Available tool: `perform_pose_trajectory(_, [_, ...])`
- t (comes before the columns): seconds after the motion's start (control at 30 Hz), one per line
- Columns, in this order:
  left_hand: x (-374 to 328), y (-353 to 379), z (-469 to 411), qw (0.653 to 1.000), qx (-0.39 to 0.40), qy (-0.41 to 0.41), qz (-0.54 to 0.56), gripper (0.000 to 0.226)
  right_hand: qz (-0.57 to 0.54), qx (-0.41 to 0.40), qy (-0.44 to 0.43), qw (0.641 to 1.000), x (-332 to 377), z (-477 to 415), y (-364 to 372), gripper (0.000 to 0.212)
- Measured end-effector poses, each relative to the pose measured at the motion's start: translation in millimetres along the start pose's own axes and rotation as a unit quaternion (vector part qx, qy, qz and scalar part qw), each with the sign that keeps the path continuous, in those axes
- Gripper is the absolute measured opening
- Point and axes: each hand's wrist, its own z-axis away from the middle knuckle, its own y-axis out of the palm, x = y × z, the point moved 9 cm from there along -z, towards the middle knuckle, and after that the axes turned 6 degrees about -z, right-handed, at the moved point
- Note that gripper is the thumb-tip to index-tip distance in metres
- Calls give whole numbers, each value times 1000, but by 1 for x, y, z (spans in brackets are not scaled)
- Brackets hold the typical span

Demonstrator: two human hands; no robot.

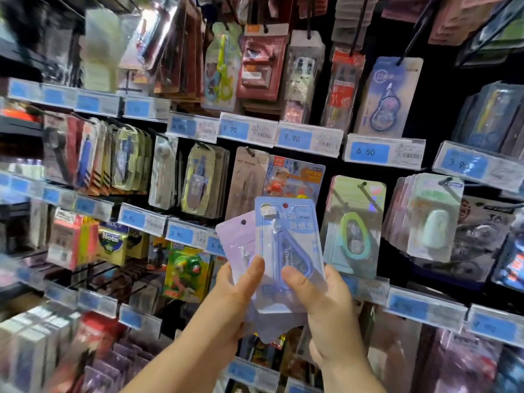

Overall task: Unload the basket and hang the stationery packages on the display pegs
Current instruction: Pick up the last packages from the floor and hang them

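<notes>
Blue package (289, 239) stands upright just left of the hanging green package (354, 222), its lower part pinched by the right hand (326, 307); the left hand (226, 302) grips a purple package (236, 245) fanned behind it, further left.

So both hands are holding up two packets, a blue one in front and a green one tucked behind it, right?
Not quite. The packet behind is purple, not green. The head view shows the left hand and right hand holding up the blue packet in front, with the purple packet tucked behind it.
</notes>
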Motion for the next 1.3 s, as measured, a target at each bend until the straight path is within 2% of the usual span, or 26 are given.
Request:
perform_pose_trajectory(0.1, [-3, 1, 6, 1000, 3, 5, 15, 71, -29, -3, 4, 1000, 0, 3, 2, 57])
perform_pose_trajectory(0.27, [-9, -2, 12, 1000, -8, 18, 2, 56, -61, -41, 11, 997, 0, 7, -2, 39])
perform_pose_trajectory(0.33, [-13, -3, 13, 999, -14, 33, 0, 47, -54, -62, 16, 996, -1, 8, -3, 41])
perform_pose_trajectory(0.47, [-15, -8, 11, 999, -24, 36, 14, 41, -90, -111, 17, 990, -2, 10, -15, 53])
perform_pose_trajectory(0.6, [-12, -11, 7, 998, -34, 27, 35, 40, -111, -164, 7, 980, 7, 5, -37, 99])
perform_pose_trajectory(0.63, [-12, -11, 6, 998, -34, 24, 38, 43, -109, -172, -6, 979, 11, 4, -44, 102])
perform_pose_trajectory(0.77, [-10, -6, 1, 999, -23, 8, 39, 54, -84, -191, -60, 976, 31, 0, -62, 93])
perform_pose_trajectory(0.93, [-8, 4, 0, 1000, -5, -2, 30, 55, -36, -177, -102, 978, 44, -8, -71, 36])
perform_pose_trajectory(0.97, [-7, 5, -1, 1000, -5, -7, 26, 56, -25, -171, -108, 979, 45, -10, -72, 30])
perform_pose_trajectory(1.2, [-11, 12, -1, 1000, 9, 3, 9, 43, 8, -178, -117, 977, 55, -20, -80, 28])
perform_pose_trajectory(1.3, [-12, 13, -2, 1000, 12, 4, 6, 50, 11, -191, -104, 976, 55, -23, -84, 25])
